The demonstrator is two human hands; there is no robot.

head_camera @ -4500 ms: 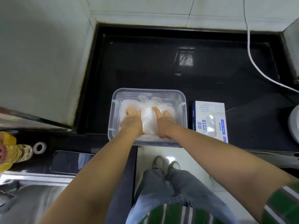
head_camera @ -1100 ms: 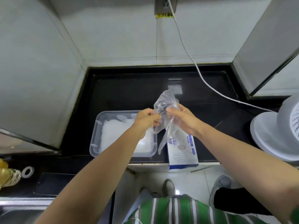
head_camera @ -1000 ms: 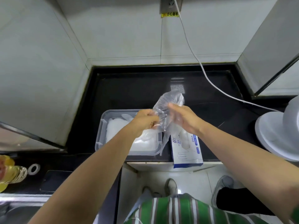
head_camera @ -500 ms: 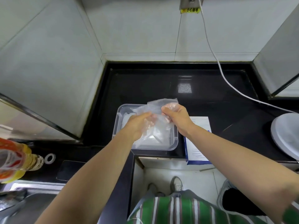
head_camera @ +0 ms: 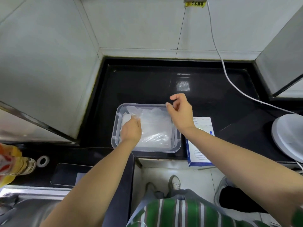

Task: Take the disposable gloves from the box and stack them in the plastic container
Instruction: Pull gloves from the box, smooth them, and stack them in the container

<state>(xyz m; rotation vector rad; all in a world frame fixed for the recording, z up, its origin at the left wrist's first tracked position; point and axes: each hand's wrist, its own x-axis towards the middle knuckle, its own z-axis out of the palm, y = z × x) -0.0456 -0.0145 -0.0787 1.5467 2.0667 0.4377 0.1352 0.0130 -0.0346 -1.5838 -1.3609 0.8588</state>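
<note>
A clear plastic container (head_camera: pixel 177 141) sits on the black counter, filled with a stack of thin transparent disposable gloves (head_camera: pixel 155 126). My left hand (head_camera: pixel 131 130) reaches into its left side and pinches the crumpled end of the top glove (head_camera: pixel 135 111) near the far left corner. My right hand (head_camera: pixel 180 110) hovers over the container's far right corner with loosely curled fingers and holds nothing. The white and blue glove box (head_camera: pixel 200 145) lies just right of the container, partly covered by my right forearm.
A white cable (head_camera: pixel 229 79) runs from a wall socket across the counter to a white round appliance (head_camera: pixel 288 136) at the right edge. At left are a phone (head_camera: pixel 68 176), a tape roll (head_camera: pixel 43 161), an oil bottle (head_camera: pixel 14 163) and a sink (head_camera: pixel 24 210).
Both hands brought the glove from mid-air down into the container. My right hand let go and lifted toward the far right corner; my left hand still pinches the glove's end.
</note>
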